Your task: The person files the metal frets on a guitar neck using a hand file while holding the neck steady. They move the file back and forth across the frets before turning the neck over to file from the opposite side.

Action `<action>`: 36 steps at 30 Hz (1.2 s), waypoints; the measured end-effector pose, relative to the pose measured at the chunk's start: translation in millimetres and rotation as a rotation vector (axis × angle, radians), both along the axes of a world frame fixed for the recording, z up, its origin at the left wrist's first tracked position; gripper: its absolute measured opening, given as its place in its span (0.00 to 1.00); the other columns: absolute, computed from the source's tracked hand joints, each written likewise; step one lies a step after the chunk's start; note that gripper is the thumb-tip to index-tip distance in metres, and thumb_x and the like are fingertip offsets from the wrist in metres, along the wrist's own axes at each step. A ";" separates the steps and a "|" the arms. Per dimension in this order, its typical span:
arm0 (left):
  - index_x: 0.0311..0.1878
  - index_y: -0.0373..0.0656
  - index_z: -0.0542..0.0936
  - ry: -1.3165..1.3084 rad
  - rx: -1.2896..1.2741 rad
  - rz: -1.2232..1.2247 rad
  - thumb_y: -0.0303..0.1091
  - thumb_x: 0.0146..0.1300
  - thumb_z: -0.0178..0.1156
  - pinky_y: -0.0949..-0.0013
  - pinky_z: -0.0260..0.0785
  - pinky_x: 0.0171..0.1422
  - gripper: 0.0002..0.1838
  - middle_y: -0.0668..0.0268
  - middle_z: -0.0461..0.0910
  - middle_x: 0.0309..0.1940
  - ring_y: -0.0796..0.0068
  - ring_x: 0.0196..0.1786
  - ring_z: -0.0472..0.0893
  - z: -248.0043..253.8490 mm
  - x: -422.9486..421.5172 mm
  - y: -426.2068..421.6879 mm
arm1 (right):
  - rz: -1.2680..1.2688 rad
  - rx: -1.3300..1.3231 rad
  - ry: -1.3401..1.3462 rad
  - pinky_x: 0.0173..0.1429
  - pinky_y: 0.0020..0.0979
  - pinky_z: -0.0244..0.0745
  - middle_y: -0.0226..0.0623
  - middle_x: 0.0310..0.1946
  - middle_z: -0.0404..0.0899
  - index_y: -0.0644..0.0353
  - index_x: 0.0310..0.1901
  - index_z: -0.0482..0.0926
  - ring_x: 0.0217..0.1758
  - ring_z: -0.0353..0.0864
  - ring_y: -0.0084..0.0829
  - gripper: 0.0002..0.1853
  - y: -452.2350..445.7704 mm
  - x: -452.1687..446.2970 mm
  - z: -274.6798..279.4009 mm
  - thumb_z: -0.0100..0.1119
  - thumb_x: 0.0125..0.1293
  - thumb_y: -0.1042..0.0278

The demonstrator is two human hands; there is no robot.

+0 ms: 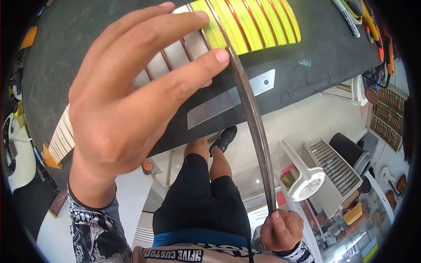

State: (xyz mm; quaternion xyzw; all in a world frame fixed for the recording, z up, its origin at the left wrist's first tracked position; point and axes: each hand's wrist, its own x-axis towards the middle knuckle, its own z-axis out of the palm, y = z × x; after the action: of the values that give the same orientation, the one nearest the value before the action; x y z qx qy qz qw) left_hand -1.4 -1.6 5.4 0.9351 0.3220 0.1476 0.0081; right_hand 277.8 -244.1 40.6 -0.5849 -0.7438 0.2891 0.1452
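Note:
A long dark metal bar (254, 118), narrow and slightly curved in view, runs from the fretted neck down to my right hand (283, 230), whose fingers are closed round its lower end. Its upper tip touches the neck beside the thumb of my left hand (144, 79). That hand lies over the neck with its fingers spread, thumb and fingertips resting on the surface. The fretted neck (258, 24) has bright yellow strips between reddish-brown frets on its right part; the part under my left hand is pale. A flat metal plate (208, 109) with a hole lies just below.
The dark bench top (48, 79) ends along a slanting front edge. Pens (348, 17) and orange-handled tools (378, 37) are at the upper right. A white stool (307, 182) and a slatted box (335, 168) stand on the floor at right. A wooden block (51, 157) sits at left.

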 end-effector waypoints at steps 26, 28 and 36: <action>0.50 0.53 0.90 -0.080 -0.101 0.098 0.27 0.50 0.74 0.56 0.77 0.63 0.21 0.58 0.84 0.56 0.49 0.60 0.82 0.1 6.0 -5.4 | -0.005 0.045 0.013 0.28 0.31 0.71 0.42 0.29 0.80 0.64 0.62 0.77 0.24 0.76 0.35 0.32 11.8 -9.2 -6.1 0.64 0.50 0.84; 0.50 0.52 0.89 -0.150 -0.106 0.093 0.27 0.49 0.74 0.56 0.77 0.63 0.22 0.57 0.85 0.56 0.49 0.60 0.82 -4.2 5.5 -4.2 | -0.026 0.127 -0.018 0.24 0.29 0.69 0.37 0.28 0.79 0.61 0.60 0.82 0.21 0.73 0.28 0.31 42.1 -21.3 -12.4 0.69 0.48 0.80; 0.51 0.50 0.89 -0.199 -0.095 0.062 0.26 0.47 0.74 0.55 0.77 0.63 0.23 0.55 0.85 0.55 0.49 0.59 0.83 -7.0 6.1 -1.3 | -0.032 0.158 0.022 0.25 0.29 0.71 0.41 0.30 0.80 0.64 0.61 0.80 0.21 0.75 0.32 0.30 107.3 -43.6 -18.2 0.64 0.52 0.83</action>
State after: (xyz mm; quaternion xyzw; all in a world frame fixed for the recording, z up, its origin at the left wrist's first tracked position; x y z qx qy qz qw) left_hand 4.7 -2.9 -1.6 0.9041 0.3550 0.2242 0.0798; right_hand 234.2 -136.8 22.4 -0.5804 -0.7532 0.2334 0.2035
